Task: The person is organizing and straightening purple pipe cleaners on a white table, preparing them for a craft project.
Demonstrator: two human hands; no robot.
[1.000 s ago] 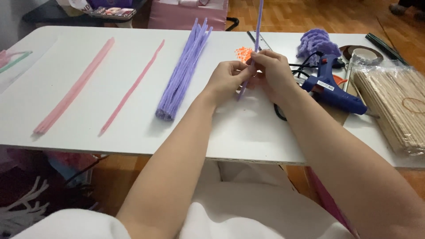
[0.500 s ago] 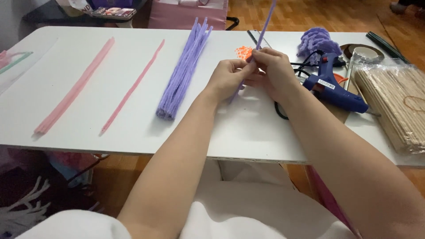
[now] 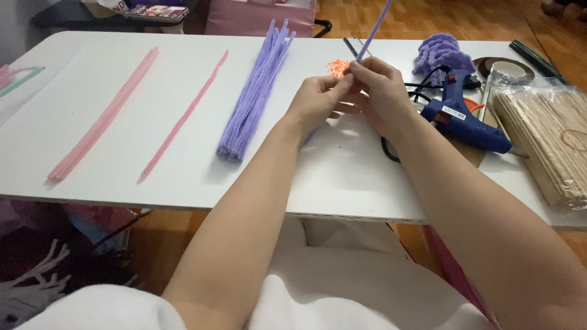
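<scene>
My left hand (image 3: 318, 101) and my right hand (image 3: 382, 91) meet above the middle of the white table (image 3: 153, 171). Both pinch one purple pipe cleaner (image 3: 374, 27), whose free end slants up and to the right from my fingers. A short purple stretch (image 3: 310, 135) shows below my left hand. A small orange thing (image 3: 337, 66) lies just behind my fingers. A bundle of purple pipe cleaners (image 3: 254, 91) lies to the left of my hands.
Two bunches of pink pipe cleaners (image 3: 101, 119) (image 3: 183, 116) lie at the left. A blue glue gun (image 3: 468, 116) with a black cord, curled purple pieces (image 3: 441, 54), a tape roll (image 3: 504, 68) and a bag of wooden sticks (image 3: 547, 137) sit at the right.
The free end of the pipe cleaner has tipped from nearly upright to slanting right. My hands stay in the same place.
</scene>
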